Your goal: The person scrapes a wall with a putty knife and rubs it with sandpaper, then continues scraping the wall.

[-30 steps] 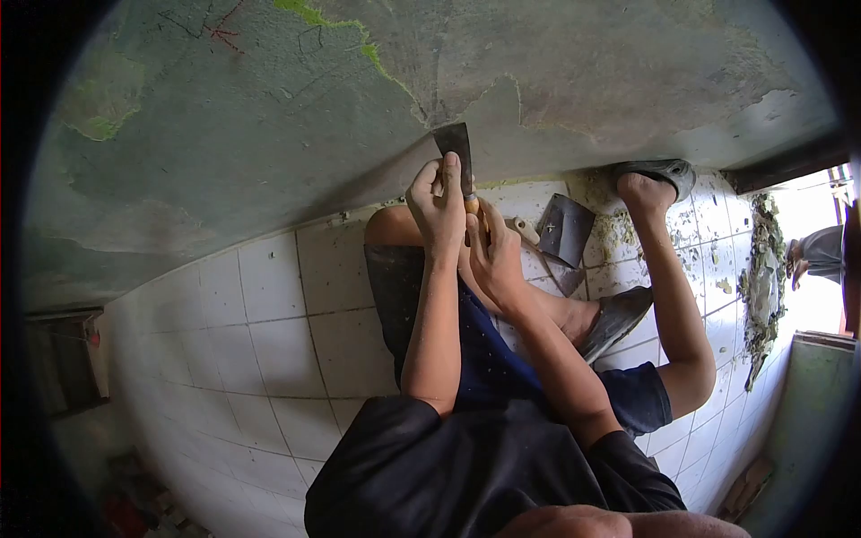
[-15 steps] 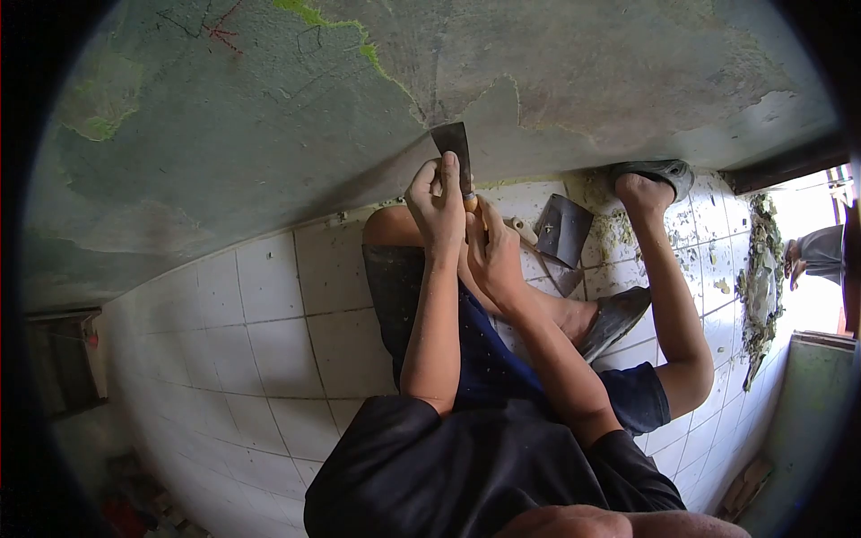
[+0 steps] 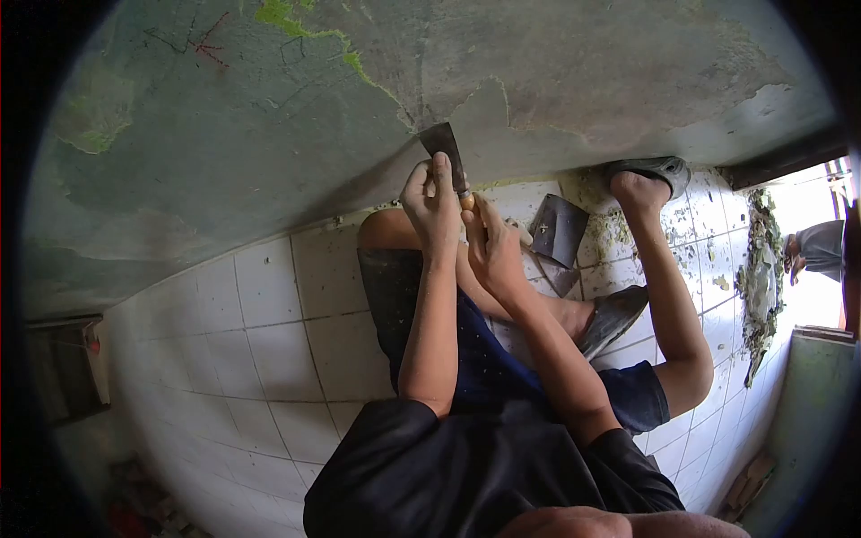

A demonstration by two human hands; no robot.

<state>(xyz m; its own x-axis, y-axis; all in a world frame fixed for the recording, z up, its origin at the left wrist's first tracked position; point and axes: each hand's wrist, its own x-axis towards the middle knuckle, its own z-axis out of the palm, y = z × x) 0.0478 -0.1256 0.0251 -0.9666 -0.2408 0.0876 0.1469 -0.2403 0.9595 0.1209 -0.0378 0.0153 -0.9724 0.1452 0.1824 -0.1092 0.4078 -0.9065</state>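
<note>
Two-handed grip on scraper (image 3: pixel 455 165)
Left hand (image 3: pixel 430 203) fingers pinched the blade (image 3: pixel 439 136); right hand (image 3: pixel 495 244) fingers wrapped the handle (image 3: pixel 466 201). The edge lay at the wall (image 3: pixel 242 152), below a green paint edge (image 3: pixel 353 63), contact unclear; a shallow, steady angle likely gave best control.

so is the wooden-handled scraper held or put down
Held: the left hand grips the scraper's blade, the right hand is at its wooden handle.
</note>
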